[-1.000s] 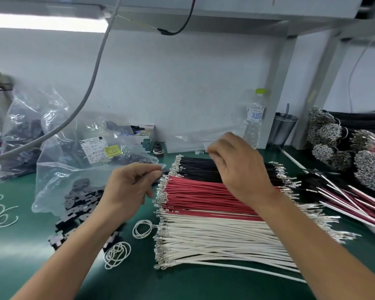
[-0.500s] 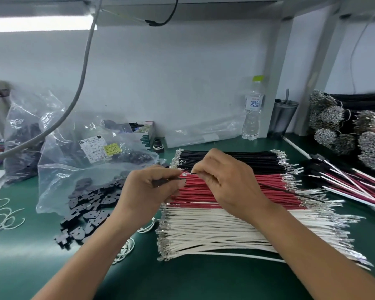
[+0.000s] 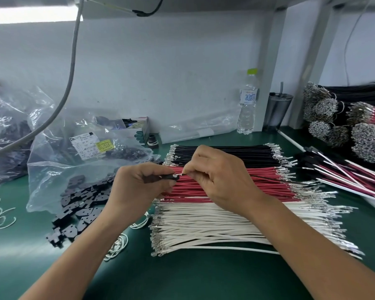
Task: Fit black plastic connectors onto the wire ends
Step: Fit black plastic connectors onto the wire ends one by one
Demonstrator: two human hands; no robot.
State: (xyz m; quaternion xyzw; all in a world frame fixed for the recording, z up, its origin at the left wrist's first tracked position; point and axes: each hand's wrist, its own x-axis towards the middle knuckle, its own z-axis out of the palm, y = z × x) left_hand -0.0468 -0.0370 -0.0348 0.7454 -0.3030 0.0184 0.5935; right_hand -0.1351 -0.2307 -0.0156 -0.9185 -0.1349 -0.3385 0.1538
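Bringing your hands together over the red wires point(image 3: 236, 180) paid off: left hand point(image 3: 136, 187) pinches a black connector point(image 3: 171, 177), right hand point(image 3: 221, 178) pinches a black wire point(image 3: 266, 177) whose terminal now touches it, ready to push in.

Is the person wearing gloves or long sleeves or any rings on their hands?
No. The left hand and right hand are bare, with no gloves and no rings showing. Both forearms are uncovered as far as the picture shows, with no sleeves, watch or bracelet.
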